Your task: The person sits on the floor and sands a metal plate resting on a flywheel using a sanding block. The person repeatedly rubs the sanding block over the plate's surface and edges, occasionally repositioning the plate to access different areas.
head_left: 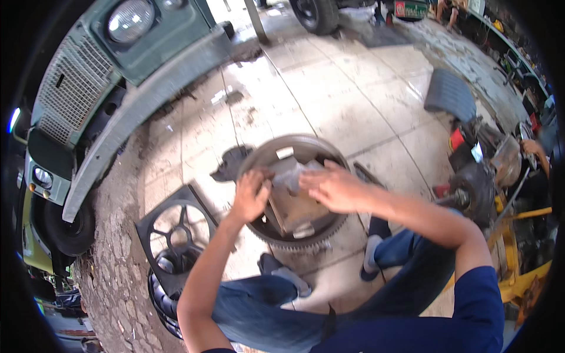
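A round metal part with a toothed rim, like a flywheel, lies on the tiled floor before me. Inside its ring sits a flat brownish piece with a raised left edge. Crumpled clear plastic lies across the far part of that piece. Curled fingers of my left hand are at the plastic's left end; what they hold, if anything, is hidden. From the right, my right hand reaches over the plastic with its fingers stretched out, the tips touching it. Both hands look slightly blurred.
A black fan shroud stands at my left, a dark metal part beyond the ring. A green vehicle's bumper fills the far left. Machine parts and a yellow frame crowd the right; another person's hand is there.
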Motion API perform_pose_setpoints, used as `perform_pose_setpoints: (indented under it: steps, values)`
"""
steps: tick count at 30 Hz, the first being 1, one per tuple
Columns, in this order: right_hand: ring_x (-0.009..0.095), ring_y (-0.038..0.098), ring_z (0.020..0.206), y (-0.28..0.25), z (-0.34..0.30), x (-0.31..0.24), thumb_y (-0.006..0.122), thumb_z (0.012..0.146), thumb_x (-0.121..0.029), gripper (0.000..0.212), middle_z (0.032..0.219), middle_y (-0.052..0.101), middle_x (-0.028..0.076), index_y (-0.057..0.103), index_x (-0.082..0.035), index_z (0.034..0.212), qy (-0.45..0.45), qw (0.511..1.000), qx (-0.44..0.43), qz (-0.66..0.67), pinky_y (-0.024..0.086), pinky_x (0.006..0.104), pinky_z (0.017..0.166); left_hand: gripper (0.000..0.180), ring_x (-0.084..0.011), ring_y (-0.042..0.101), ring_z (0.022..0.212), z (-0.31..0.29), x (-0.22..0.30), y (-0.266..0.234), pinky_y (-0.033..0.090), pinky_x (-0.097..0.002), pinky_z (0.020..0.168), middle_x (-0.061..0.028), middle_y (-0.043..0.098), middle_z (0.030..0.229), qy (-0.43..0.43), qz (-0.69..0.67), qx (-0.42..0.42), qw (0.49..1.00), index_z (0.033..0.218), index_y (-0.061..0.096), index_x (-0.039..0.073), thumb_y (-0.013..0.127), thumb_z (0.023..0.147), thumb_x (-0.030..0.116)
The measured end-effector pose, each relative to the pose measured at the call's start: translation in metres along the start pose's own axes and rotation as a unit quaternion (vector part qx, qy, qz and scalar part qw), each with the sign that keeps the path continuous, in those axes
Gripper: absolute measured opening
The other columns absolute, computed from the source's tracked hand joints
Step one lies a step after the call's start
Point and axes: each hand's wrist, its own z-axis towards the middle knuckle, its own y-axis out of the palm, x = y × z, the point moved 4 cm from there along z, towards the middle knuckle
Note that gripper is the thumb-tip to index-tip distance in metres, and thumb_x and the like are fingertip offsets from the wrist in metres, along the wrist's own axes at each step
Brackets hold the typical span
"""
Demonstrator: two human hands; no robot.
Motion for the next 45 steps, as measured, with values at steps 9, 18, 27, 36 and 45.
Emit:
perform_pose_setpoints:
  steps: [9, 18, 27, 36, 45]
  values:
    - [0.016, 0.05, 0.137, -0.002, -0.001, 0.005, 0.046, 0.104, -0.029, 0.04, 0.146, 0.056, 0.006, 0.062, -0.009, 0.134, 0.012, 0.998, -0.013, -0.064, 0.033, 0.0472, 0.118, 0.03, -0.0311, 0.052, 0.125, 0.005, 0.008, 0.0, 0.035, -0.0434, 0.108, -0.0117, 0.059, 0.13, 0.026, 0.006, 0.02, 0.999, 0.121, 0.064, 0.008, 0.052, 0.097, 0.021]
    - [0.021, 0.045, 0.141, 0.002, -0.018, -0.073, 0.043, 0.105, -0.028, 0.04, 0.147, 0.054, 0.009, 0.061, -0.007, 0.134, -0.094, 0.993, -0.078, -0.007, 0.029, 0.0486, 0.121, 0.031, -0.0309, 0.052, 0.124, -0.006, 0.002, -0.003, 0.035, -0.0435, 0.108, -0.0112, 0.06, 0.129, 0.006, 0.026, 0.021, 0.999, 0.121, 0.064, 0.007, 0.052, 0.096, 0.021]
    - [0.026, 0.049, 0.137, 0.005, -0.003, -0.048, 0.048, 0.103, -0.024, 0.036, 0.143, 0.057, 0.012, 0.064, -0.005, 0.13, -0.006, 0.998, -0.063, 0.0, 0.035, 0.0499, 0.115, 0.033, -0.0308, 0.051, 0.127, -0.001, 0.013, -0.004, 0.036, -0.0433, 0.109, -0.0127, 0.058, 0.132, 0.009, 0.03, 0.01, 0.999, 0.124, 0.062, 0.004, 0.047, 0.098, 0.02]
    - [0.023, 0.054, 0.131, -0.008, -0.001, -0.007, 0.046, 0.103, -0.024, 0.036, 0.137, 0.061, 0.009, 0.063, -0.004, 0.129, 0.056, 0.996, -0.012, -0.071, 0.034, 0.0551, 0.111, 0.031, -0.0291, 0.052, 0.125, 0.002, 0.013, -0.003, 0.036, -0.0428, 0.108, -0.0101, 0.06, 0.128, 0.01, 0.018, 0.023, 1.0, 0.12, 0.063, 0.006, 0.054, 0.095, 0.022]
    - [0.025, 0.046, 0.14, -0.003, 0.002, -0.034, 0.047, 0.103, -0.022, 0.038, 0.146, 0.054, 0.013, 0.061, -0.002, 0.132, -0.005, 0.99, -0.056, -0.13, 0.03, 0.058, 0.116, 0.033, -0.0296, 0.052, 0.125, -0.003, 0.009, -0.006, 0.036, -0.0442, 0.107, -0.0105, 0.06, 0.128, -0.004, 0.009, 0.019, 1.0, 0.121, 0.064, 0.006, 0.053, 0.096, 0.025]
